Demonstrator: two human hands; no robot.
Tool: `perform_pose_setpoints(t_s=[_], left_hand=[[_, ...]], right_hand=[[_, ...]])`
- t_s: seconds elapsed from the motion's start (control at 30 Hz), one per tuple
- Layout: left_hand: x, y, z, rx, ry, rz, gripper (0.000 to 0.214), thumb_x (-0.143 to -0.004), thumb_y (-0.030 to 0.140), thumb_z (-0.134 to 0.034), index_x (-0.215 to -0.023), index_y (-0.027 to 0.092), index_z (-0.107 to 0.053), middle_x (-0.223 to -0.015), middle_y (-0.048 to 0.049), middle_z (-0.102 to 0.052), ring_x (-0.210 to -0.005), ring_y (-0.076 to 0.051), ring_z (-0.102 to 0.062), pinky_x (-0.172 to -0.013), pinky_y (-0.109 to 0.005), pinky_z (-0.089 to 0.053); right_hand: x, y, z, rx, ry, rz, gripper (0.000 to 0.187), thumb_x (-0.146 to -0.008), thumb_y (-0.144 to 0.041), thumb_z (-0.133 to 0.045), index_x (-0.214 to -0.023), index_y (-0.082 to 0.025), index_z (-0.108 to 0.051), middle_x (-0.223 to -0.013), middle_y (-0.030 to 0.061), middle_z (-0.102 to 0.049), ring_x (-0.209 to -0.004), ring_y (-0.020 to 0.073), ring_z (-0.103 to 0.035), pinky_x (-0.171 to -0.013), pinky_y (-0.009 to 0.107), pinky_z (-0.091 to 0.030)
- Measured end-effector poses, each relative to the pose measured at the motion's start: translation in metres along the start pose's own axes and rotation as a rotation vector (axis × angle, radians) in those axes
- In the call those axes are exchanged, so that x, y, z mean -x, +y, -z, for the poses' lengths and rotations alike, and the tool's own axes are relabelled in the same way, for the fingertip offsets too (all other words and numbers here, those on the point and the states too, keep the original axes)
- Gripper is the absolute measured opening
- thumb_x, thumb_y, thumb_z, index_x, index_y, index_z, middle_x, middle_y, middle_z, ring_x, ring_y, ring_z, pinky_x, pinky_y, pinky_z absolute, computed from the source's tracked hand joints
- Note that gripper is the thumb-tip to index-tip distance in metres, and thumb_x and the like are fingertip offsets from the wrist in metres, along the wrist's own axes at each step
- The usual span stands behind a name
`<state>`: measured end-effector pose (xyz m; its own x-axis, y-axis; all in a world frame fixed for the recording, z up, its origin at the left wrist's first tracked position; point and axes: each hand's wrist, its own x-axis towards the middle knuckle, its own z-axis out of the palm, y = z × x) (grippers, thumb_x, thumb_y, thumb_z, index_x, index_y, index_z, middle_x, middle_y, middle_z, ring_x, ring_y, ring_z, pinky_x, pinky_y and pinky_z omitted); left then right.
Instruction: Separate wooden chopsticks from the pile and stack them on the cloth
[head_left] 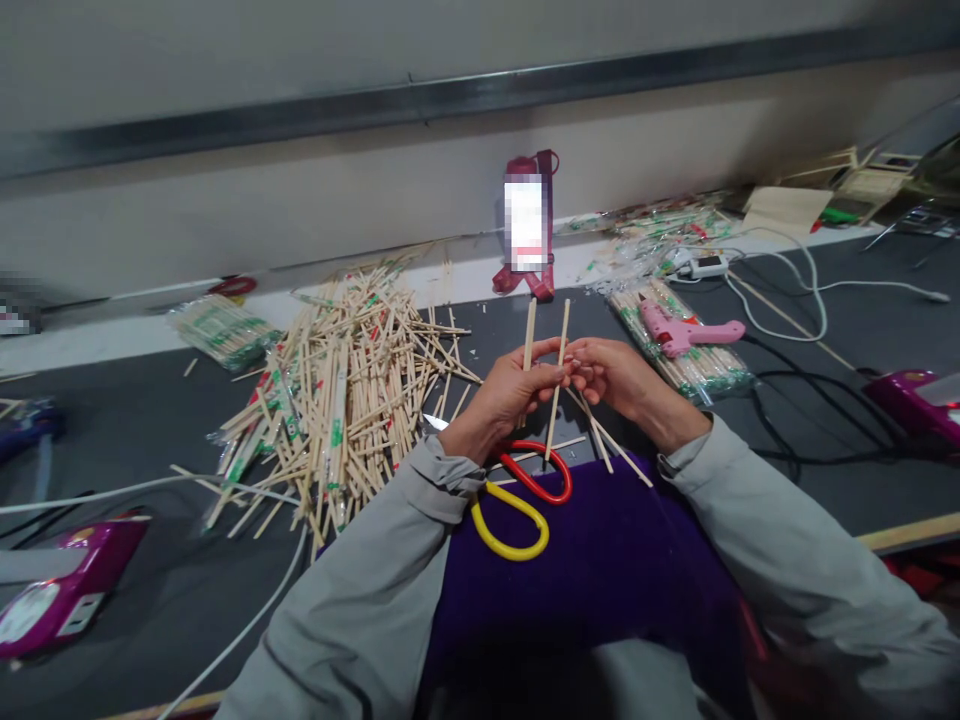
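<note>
My left hand point(514, 390) is closed around thin wooden chopsticks point(558, 385); two of them stand up from its fingers, close to upright. Its fingertips meet those of my right hand point(619, 378), whose fingers are pinched together. Below the right fingers, two more wooden sticks point(596, 435) slant down to the right, apparently in its grip, though the contact is partly hidden. Under my left wrist lie scissors with a red handle loop point(566, 485) and a yellow handle loop point(517, 553); a bit of blade shows left of the wrist.
A large heap of loose chopsticks point(367, 370) lies left, beside a wrapped bundle point(225, 332). At right, a pink glue gun point(686, 330) rests on another packet point(712, 375). A phone point(526, 225) stands against the wall. Cables and magenta devices point(67, 590) flank the dark table.
</note>
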<state>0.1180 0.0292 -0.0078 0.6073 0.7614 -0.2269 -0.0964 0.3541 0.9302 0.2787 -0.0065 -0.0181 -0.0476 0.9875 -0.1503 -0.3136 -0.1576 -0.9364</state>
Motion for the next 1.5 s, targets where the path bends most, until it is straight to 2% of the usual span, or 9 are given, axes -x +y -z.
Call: perform_pose_setpoints(t_s=[0.17, 0.37, 0.7, 0.83, 0.93, 1.03, 1.1, 1.33, 1.5], left_hand=[[0.003, 0.001, -0.008, 0.045, 0.037, -0.015, 0.056, -0.072, 0.009, -0.071, -0.126, 0.013, -0.058, -0.061, 0.0037, -0.061, -0.044, -0.002, -0.047, -0.042, -0.013, -0.030], [0.003, 0.000, -0.010, 0.104, 0.039, 0.000, 0.055, -0.074, 0.007, -0.069, -0.127, 0.017, -0.058, -0.070, -0.0003, -0.067, -0.045, -0.001, -0.048, -0.043, -0.012, -0.032], [0.001, -0.009, -0.013, 0.050, 0.051, -0.107, 0.051, -0.069, 0.015, -0.075, -0.118, 0.015, -0.061, -0.063, 0.0040, -0.061, -0.046, -0.003, -0.047, -0.044, -0.015, -0.030], [0.001, -0.012, -0.012, -0.080, 0.062, -0.052, 0.026, -0.068, 0.020, -0.077, -0.089, 0.012, -0.063, -0.062, 0.0025, -0.060, -0.045, -0.002, -0.044, -0.044, -0.016, -0.028], [0.002, -0.010, -0.012, -0.118, 0.031, -0.051, 0.021, -0.072, 0.027, -0.075, -0.074, 0.011, -0.061, -0.064, 0.0000, -0.060, -0.045, -0.001, -0.042, -0.043, -0.016, -0.024], [0.003, -0.004, -0.010, -0.118, 0.035, -0.092, 0.021, -0.073, 0.030, -0.074, -0.078, 0.012, -0.064, -0.065, 0.0003, -0.060, -0.045, -0.002, -0.041, -0.041, -0.017, -0.021], [0.002, -0.002, -0.007, -0.143, 0.062, -0.092, 0.023, -0.073, 0.032, -0.074, -0.078, 0.012, -0.065, -0.063, 0.0007, -0.059, -0.043, -0.002, -0.039, -0.040, -0.018, -0.019], [-0.002, -0.007, 0.000, -0.156, 0.058, -0.072, 0.021, -0.072, 0.030, -0.074, -0.072, 0.012, -0.062, -0.062, 0.0004, -0.058, -0.044, -0.002, -0.040, -0.041, -0.019, -0.020], [-0.002, -0.010, -0.003, -0.169, 0.089, -0.079, 0.016, -0.072, 0.022, -0.071, -0.070, 0.013, -0.059, -0.060, 0.0011, -0.058, -0.044, -0.003, -0.043, -0.042, -0.018, -0.025]], right_hand=[[0.000, 0.004, 0.001, 0.090, -0.008, 0.022, 0.021, -0.079, -0.033, -0.066, -0.083, -0.013, -0.067, -0.057, -0.0015, -0.058, -0.044, 0.0048, -0.048, -0.038, 0.013, -0.037], [0.001, 0.001, 0.002, 0.043, -0.050, 0.033, 0.019, -0.078, -0.029, -0.067, -0.088, -0.013, -0.069, -0.064, 0.0006, -0.063, -0.052, 0.0064, -0.055, -0.049, 0.016, -0.048], [-0.002, 0.001, 0.000, 0.082, 0.066, 0.070, 0.014, -0.071, -0.024, -0.063, -0.076, -0.012, -0.069, -0.057, -0.0016, -0.056, -0.047, 0.0056, -0.047, -0.040, 0.016, -0.039], [-0.003, -0.003, -0.002, 0.176, 0.174, 0.155, 0.011, -0.071, -0.024, -0.063, -0.073, -0.015, -0.067, -0.058, -0.0024, -0.055, -0.044, 0.0055, -0.044, -0.038, 0.017, -0.038], [-0.004, 0.000, -0.003, 0.071, 0.123, 0.086, 0.010, -0.071, -0.024, -0.061, -0.070, -0.015, -0.063, -0.052, -0.0041, -0.049, -0.041, 0.0052, -0.040, -0.037, 0.017, -0.036], [-0.005, 0.004, 0.000, -0.058, 0.016, -0.073, 0.013, -0.072, -0.025, -0.059, -0.064, -0.015, -0.059, -0.046, -0.0051, -0.042, -0.038, 0.0047, -0.034, -0.035, 0.017, -0.033], [-0.005, 0.004, 0.002, -0.060, 0.025, -0.101, 0.018, -0.074, -0.029, -0.060, -0.064, -0.015, -0.058, -0.047, -0.0045, -0.043, -0.038, 0.0048, -0.035, -0.034, 0.017, -0.033], [0.001, -0.002, 0.003, 0.026, 0.007, 0.031, 0.019, -0.072, -0.028, -0.069, -0.086, -0.015, -0.068, -0.067, -0.0002, -0.060, -0.051, 0.0069, -0.051, -0.041, 0.016, -0.042], [0.005, -0.002, -0.007, 0.226, 0.085, 0.127, 0.015, -0.072, -0.028, -0.066, -0.080, -0.016, -0.070, -0.062, -0.0001, -0.061, -0.050, 0.0083, -0.051, -0.044, 0.019, -0.044]])
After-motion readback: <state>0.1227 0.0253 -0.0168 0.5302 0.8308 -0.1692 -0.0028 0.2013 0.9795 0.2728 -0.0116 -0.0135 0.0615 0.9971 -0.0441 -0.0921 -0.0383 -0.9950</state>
